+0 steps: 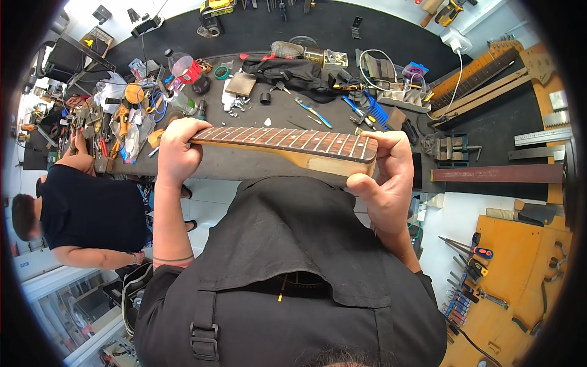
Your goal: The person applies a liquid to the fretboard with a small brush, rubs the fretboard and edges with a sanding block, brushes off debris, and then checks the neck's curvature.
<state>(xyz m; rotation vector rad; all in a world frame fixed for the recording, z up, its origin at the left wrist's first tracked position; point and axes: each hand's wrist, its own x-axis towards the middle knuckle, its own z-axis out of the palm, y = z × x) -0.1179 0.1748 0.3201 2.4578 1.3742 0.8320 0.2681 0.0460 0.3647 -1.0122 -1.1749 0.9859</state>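
A guitar neck [287, 139] with a dark fretboard, metal frets, dot inlays and pale wood heel lies sideways in front of my chest, fretboard upward. My left hand [180, 150] is wrapped round its left portion. At the heel end, my right hand [391, 177] holds the right edge, fingers curled at the far corner and thumb near the lower corner. Beneath the neck is my black apron [281, 226]. Just beyond it, small metal parts, a white pick [267, 122] and blue-handled tools [312, 110] lie on the dark bench mat.
A cluttered bench [257, 159] curves ahead, with bottles, a vise [446, 147] and spare necks [477, 79] on the right. A long red sanding beam [495, 174] juts in at right, above a wooden tool board [507, 275]. Another person [92, 214] in black works at left.
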